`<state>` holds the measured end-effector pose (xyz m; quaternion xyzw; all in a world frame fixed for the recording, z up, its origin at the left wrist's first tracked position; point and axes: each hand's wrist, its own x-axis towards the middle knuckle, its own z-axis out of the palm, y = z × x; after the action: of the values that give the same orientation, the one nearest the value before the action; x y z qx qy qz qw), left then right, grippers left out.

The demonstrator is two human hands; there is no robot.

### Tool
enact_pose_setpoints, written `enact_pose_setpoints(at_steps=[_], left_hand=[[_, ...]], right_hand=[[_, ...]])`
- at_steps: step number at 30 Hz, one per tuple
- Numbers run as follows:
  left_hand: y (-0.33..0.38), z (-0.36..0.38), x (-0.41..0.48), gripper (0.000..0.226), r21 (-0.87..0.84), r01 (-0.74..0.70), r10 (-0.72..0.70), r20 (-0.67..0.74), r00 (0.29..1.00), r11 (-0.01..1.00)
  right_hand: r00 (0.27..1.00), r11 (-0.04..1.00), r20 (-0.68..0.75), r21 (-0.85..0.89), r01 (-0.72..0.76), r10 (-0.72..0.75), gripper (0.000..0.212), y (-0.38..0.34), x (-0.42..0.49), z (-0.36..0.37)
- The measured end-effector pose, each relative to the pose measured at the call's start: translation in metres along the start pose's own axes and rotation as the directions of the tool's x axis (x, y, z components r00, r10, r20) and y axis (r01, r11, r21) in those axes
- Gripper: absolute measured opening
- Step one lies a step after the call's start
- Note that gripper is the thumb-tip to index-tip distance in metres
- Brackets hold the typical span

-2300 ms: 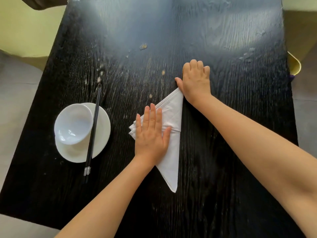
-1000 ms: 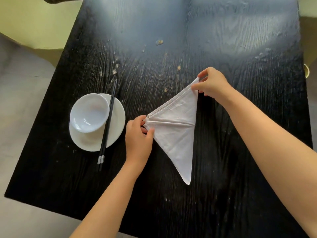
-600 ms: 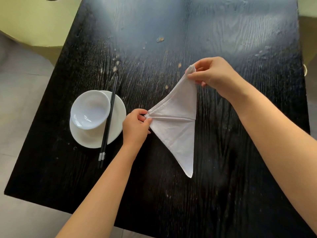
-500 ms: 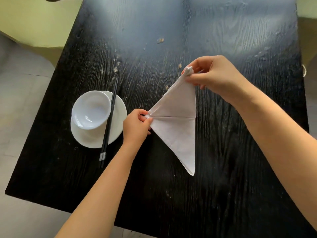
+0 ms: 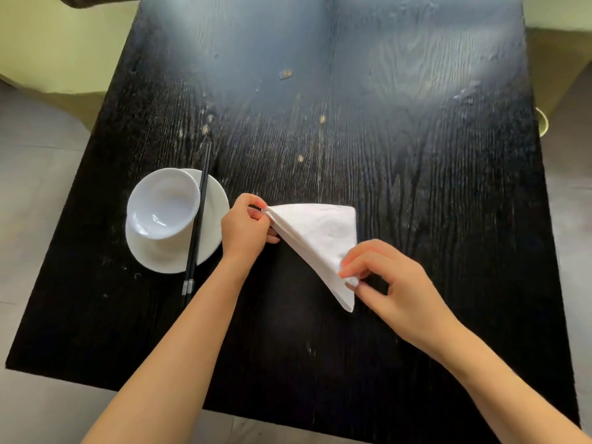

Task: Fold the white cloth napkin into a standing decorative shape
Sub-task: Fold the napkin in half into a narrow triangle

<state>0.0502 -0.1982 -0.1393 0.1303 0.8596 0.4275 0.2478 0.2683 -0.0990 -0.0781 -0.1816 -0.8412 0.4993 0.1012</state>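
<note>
1. The napkin [image 5: 315, 238] lies near the middle of the black table [image 5: 416, 187], folded into a triangle of several layers, just right of the plate [image 5: 213, 219] that carries a bowl [image 5: 161, 203] and 2 chopsticks [image 5: 197, 225]
2. The left hand [image 5: 245, 230] pinches the napkin's left corner between thumb and fingers, where the layered edges fan apart slightly
3. The right hand [image 5: 397, 283] pinches the near tip, thumb and forefinger closed on the cloth; the other fingers curl loose
4. The napkin looks light and soft, yet its creases read crisp, so it probably keeps a pressed fold fairly well
5. It has no stiffness of its own: lifted by 1 corner it would likely sag and the layers would slide apart
6. The best holds seem to be the corners and folded edges, gripping all layers together; a pinch on the top layer alone would peel it open
7. The table looks smooth, so the cloth may skid unless 1 hand anchors it while the other folds
</note>
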Motion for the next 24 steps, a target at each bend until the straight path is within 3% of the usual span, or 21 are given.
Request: enact_pose_setpoints(at_steps=[11, 16, 21, 24], left_hand=[[-0.004, 0.000, -0.002, 0.018, -0.139, 0.024, -0.025, -0.005, 1.000, 0.990], [-0.010, -0.001, -0.003, 0.019, -0.158, 0.016, -0.011, 0.035, 0.999, 0.987], [-0.018, -0.010, -0.015, 0.015, 0.005, -0.047, 0.047, 0.041, 0.998, 0.999], [-0.024, -0.015, -0.031, 0.014, 0.259, -0.236, 0.228, 0.064, 0.972, 0.937]], right_hand=[[0.992, 0.971, -0.077, -0.224, 0.084, -0.104, 0.012, 0.048, -0.031, 0.039], [0.986, 0.897, -0.045, -0.423, 0.128, -0.162, 0.012, 0.053, -0.042, 0.043], [0.966, 0.874, -0.187, -0.480, 0.068, -0.178, 0.011, 0.061, -0.045, 0.042], [0.954, 0.899, -0.263, -0.438, 0.015, -0.145, 0.010, 0.068, -0.045, 0.030]])
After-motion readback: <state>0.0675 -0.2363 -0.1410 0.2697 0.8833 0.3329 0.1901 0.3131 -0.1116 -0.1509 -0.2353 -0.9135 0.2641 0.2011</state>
